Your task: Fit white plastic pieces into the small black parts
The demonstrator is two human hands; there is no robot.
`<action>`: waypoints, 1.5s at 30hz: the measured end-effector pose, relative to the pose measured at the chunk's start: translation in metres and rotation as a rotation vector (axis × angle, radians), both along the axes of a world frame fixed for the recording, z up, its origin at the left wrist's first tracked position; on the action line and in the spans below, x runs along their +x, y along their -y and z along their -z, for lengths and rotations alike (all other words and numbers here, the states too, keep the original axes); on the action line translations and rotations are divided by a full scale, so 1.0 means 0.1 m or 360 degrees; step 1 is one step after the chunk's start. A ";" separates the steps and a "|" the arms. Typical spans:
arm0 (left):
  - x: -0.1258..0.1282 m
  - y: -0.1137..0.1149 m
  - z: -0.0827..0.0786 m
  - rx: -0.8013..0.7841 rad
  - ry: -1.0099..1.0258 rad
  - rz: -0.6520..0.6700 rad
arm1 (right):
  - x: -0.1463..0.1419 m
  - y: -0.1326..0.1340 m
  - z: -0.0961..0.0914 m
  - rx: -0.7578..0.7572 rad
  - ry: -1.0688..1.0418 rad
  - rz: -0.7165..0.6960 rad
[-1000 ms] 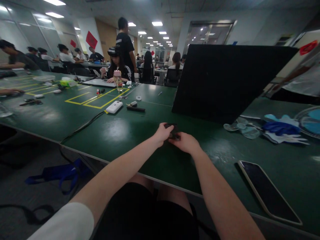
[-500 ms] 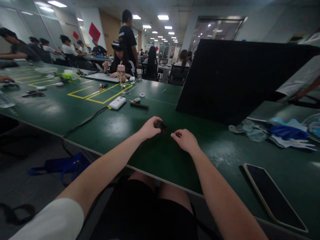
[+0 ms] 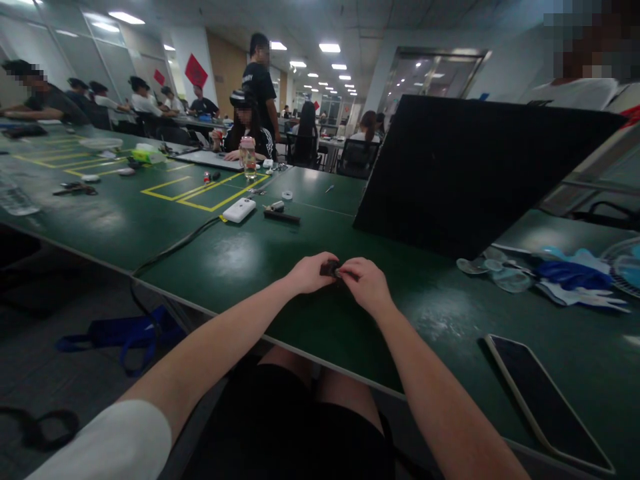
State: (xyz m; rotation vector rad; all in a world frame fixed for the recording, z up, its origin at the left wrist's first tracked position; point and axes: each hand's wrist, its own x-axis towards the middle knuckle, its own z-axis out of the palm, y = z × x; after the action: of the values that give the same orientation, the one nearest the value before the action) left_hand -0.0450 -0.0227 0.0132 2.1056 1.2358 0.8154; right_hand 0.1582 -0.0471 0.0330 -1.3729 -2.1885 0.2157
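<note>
My left hand [image 3: 316, 272] is closed around a small dark part [image 3: 329, 268], which is too small and dim for its kind to be told. Against the part's right side, my right hand [image 3: 367, 285] pinches with thumb and fingers. Whatever lies in that pinch is tiny and mostly covered by the fingertips. Both hands are just above the green table [image 3: 280, 320], near its front edge. Beyond them lie a dark bar-shaped piece [image 3: 283, 217] with a small cylinder by it, and a white box [image 3: 239, 210] with a cable.
A large black panel [image 3: 470, 173] stands tilted at the right. Right of my hands are a phone [image 3: 547, 400], gloves [image 3: 575, 277] and clear fan blades [image 3: 500, 270]. A bottle [image 3: 247, 159] stands farther back, where a co-worker [image 3: 247, 130] sits. Another person [image 3: 580, 80] stands behind the panel.
My right hand has moved left and now meets the dark part in my left hand. The person at the right has come further into view. The whole view has shifted slightly.
</note>
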 end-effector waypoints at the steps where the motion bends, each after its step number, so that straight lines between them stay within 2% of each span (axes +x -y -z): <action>1: 0.00 0.00 0.00 0.0010 -0.0004 0.0012 | -0.01 -0.01 0.01 0.0040 0.0012 0.0039; 4: 0.01 -0.01 0.01 0.0030 0.0003 0.0006 | 0.09 -0.05 0.01 0.0080 -0.0044 0.0285; 11: 0.02 -0.01 0.02 -0.0005 -0.0047 -0.0101 | 0.53 -0.11 -0.15 -0.0106 0.0016 0.0713; 13: 0.01 -0.01 0.02 -0.0007 -0.0058 -0.0146 | 0.60 -0.12 -0.18 -0.0328 0.0095 0.0678; 16: 0.01 -0.01 0.03 0.0008 -0.0060 -0.0207 | 0.66 -0.13 -0.17 -0.0762 0.0280 0.0469; 18: 0.01 -0.01 0.04 -0.0017 -0.0019 -0.0227 | 0.66 -0.13 -0.13 -0.0861 0.0337 0.0436; 20: 0.02 -0.03 0.04 -0.0097 0.0072 -0.0229 | 0.62 -0.12 -0.10 -0.0733 0.0266 0.0450; 23: 0.03 -0.08 0.06 -0.0301 0.0288 -0.0221 | 0.50 -0.07 -0.10 -0.0469 -0.0075 0.0366; 26: 0.03 -0.12 0.07 -0.0462 0.0523 -0.0203 | 0.36 -0.01 -0.15 -0.0348 -0.0395 0.0237; 28: 0.03 -0.12 0.07 -0.0470 0.0560 -0.0215 | 0.29 0.03 -0.18 -0.0267 -0.0465 0.0167; 32: 0.08 -0.04 0.06 -0.0229 0.0185 -0.0278 | 0.22 0.07 -0.17 -0.0081 -0.0337 0.0018; 35: 0.12 0.03 0.05 -0.0081 -0.0086 -0.0275 | 0.18 0.09 -0.15 -0.0079 -0.0179 -0.0060; 40: 0.14 0.05 0.05 -0.0018 -0.0188 -0.0213 | 0.11 0.13 -0.13 -0.0230 -0.0071 -0.0079; 45: 0.13 0.04 0.07 0.0043 -0.0199 -0.0222 | 0.16 0.07 -0.09 -0.0055 -0.0143 -0.0052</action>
State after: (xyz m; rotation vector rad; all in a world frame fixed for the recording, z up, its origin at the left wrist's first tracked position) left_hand -0.0318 -0.0267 0.0064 2.1385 1.4590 0.7738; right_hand 0.1747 -0.0539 0.0422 -1.3206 -2.1433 0.3229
